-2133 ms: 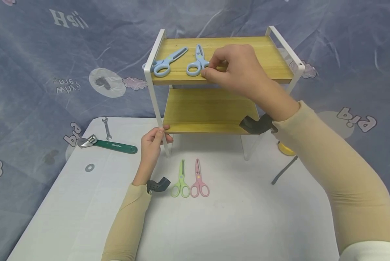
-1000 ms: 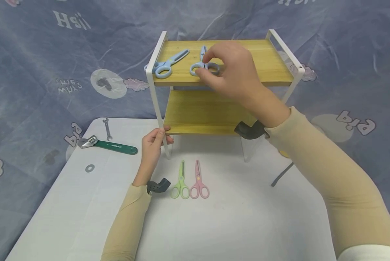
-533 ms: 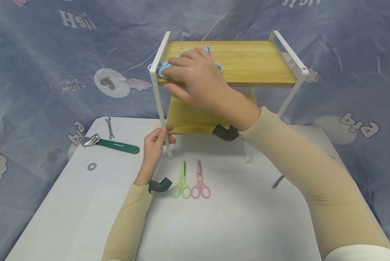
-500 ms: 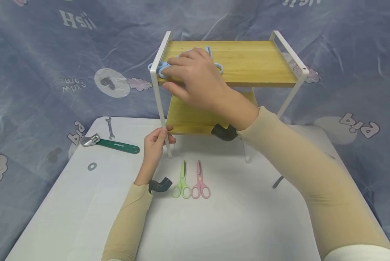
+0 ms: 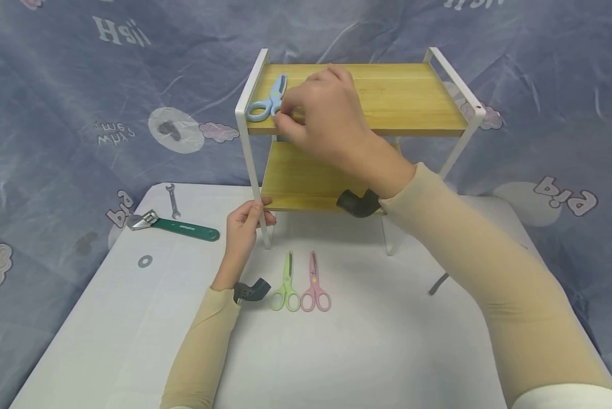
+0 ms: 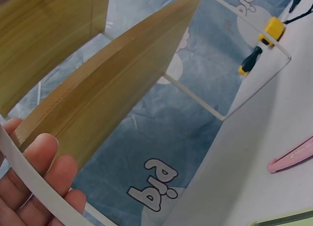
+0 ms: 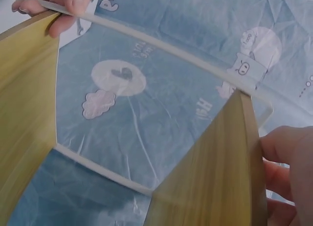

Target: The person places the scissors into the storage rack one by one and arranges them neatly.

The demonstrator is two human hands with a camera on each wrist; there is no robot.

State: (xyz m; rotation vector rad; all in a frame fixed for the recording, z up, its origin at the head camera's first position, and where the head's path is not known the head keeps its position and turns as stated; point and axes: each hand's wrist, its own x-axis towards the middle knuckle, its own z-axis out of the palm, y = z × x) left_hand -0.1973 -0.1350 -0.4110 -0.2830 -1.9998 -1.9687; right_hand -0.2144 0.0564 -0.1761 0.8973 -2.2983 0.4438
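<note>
My left hand (image 5: 241, 230) grips the white front-left leg (image 5: 249, 159) of a two-tier shelf rack, close to the lower board (image 5: 306, 176). In the left wrist view its fingers (image 6: 41, 152) wrap that leg. Above, my right hand (image 5: 326, 113) pinches the right finger loop of blue scissors (image 5: 271, 103) at the left end of the top board (image 5: 403, 96). These scissors point toward the back. The second blue scissors are hidden behind the right hand. On the table before the rack, green scissors (image 5: 286, 287) and pink scissors (image 5: 314, 287) lie side by side, blades pointing away.
At left on the white table (image 5: 106, 329) lie an adjustable wrench (image 5: 183, 229) with green handle, a small spanner (image 5: 173, 201) and a washer (image 5: 145, 261). Beyond the rack, the left wrist view has a yellow tape measure (image 6: 272, 30) and a screwdriver (image 6: 251, 60).
The right hand left the right-hand blue scissors and moved left to the other pair. That pair, slanted and poking past the rack's side frame before, now points backward inside it. Left hand unchanged.
</note>
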